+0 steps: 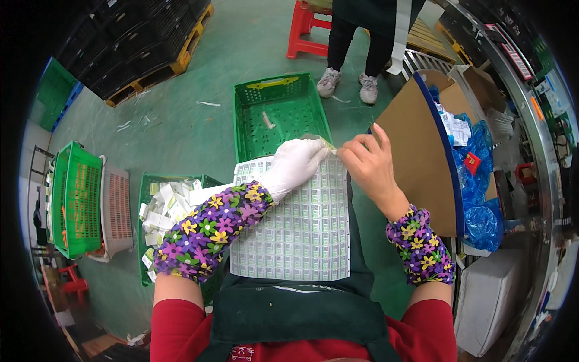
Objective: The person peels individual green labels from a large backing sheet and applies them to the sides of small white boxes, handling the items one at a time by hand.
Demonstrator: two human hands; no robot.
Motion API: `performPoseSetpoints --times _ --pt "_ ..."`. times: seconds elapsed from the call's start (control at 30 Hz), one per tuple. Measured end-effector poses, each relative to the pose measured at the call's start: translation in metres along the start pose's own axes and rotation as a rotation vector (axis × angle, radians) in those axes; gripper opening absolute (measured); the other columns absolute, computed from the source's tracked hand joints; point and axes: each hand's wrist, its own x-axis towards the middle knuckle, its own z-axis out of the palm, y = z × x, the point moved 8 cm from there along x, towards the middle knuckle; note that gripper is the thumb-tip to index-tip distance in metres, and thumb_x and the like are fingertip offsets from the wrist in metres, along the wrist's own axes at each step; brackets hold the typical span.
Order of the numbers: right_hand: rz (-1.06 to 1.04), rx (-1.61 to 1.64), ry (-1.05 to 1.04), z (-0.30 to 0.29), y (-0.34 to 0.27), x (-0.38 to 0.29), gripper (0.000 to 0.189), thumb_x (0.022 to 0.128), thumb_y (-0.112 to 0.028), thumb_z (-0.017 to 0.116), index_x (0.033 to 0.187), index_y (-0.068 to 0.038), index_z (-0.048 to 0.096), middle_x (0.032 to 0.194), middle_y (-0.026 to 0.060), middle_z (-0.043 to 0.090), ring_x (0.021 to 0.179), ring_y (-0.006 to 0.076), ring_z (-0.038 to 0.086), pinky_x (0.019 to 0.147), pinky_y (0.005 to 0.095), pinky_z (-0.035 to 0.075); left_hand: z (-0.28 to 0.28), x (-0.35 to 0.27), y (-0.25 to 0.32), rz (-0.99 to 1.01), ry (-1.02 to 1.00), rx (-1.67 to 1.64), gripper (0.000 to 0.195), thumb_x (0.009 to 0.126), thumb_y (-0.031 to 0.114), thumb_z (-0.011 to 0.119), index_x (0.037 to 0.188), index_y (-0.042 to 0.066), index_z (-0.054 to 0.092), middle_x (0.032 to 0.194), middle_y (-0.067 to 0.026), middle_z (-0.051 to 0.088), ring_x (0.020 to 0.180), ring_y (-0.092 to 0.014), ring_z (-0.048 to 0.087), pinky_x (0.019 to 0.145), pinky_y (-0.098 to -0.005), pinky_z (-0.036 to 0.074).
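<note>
A large sheet of small printed labels (289, 244) lies across my lap over a dark apron (298, 312). My left hand (296, 163), in a white glove, is above the sheet's upper part and grips a small green-and-white carton (326, 144), mostly hidden by the fingers. My bare right hand (368, 165) is at the sheet's upper right corner. Its thumb and index finger meet at the carton's edge, and the other fingers are raised; whether a label is between them cannot be made out. Just beyond the sheet, a green plastic crate (281, 81) holds a small pale piece.
Left of my lap, a green crate (144, 190) holds many small white cartons (169, 201). An open cardboard box (411, 172) with blue plastic bags (479, 181) stands at right. Another person (357, 50) stands ahead by a red stool (301, 31). Stacked baskets (81, 199) are further left.
</note>
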Motion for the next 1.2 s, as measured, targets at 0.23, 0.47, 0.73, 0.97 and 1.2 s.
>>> performPoseSetpoints --times 0.23,0.47,0.73,0.97,1.2 --pt "0.045 0.097 0.145 -0.008 -0.006 -0.03 0.006 0.078 -0.011 0.07 0.081 -0.014 0.064 0.08 -0.0034 0.059 0.083 0.0154 0.06 0.105 0.0495 0.036 0.003 0.002 -0.015 -0.144 -0.096 -0.107 0.028 0.096 0.027 0.057 0.099 0.003 0.07 0.082 -0.0192 0.068 0.073 -0.032 0.068 0.069 -0.0405 0.052" --pt "1.145 1.541 0.096 0.031 0.045 -0.01 0.016 0.1 -0.025 0.059 0.093 -0.011 0.055 0.065 -0.0091 0.042 0.053 0.0025 0.034 0.077 0.0226 0.045 -0.039 0.007 -0.026 -0.26 0.116 -0.655 0.034 0.097 -0.004 0.049 0.129 0.003 0.056 0.119 -0.0066 0.064 0.096 -0.014 0.066 0.086 -0.0284 0.054" --pt "0.986 1.893 0.298 0.055 0.036 0.094 0.019 0.096 -0.024 0.067 0.097 -0.005 0.061 0.073 -0.0076 0.049 0.063 0.0022 0.039 0.059 0.0195 0.034 -0.076 -0.031 -0.014 -0.22 0.374 -0.568 0.036 0.095 0.004 0.058 0.13 0.001 0.054 0.118 -0.0092 0.066 0.095 -0.012 0.067 0.084 -0.0276 0.054" --pt "1.089 1.479 0.13 0.051 0.02 0.083 0.018 0.094 -0.022 0.067 0.085 -0.007 0.063 0.072 -0.0079 0.053 0.063 0.0005 0.042 0.054 0.0198 0.034 -0.085 -0.053 -0.069 -0.477 0.342 -1.021 0.03 0.104 0.021 0.05 0.119 -0.003 0.061 0.105 -0.0108 0.07 0.09 -0.014 0.069 0.082 -0.0288 0.056" --pt "1.135 1.511 0.029 0.075 -0.035 0.073 0.02 0.094 -0.022 0.067 0.085 -0.005 0.062 0.073 -0.0066 0.057 0.059 -0.0008 0.043 0.049 0.0189 0.033 -0.085 -0.051 -0.061 -0.448 0.376 -1.204 0.034 0.105 0.022 0.047 0.124 -0.004 0.058 0.113 -0.0144 0.068 0.099 -0.021 0.069 0.087 -0.0325 0.056"
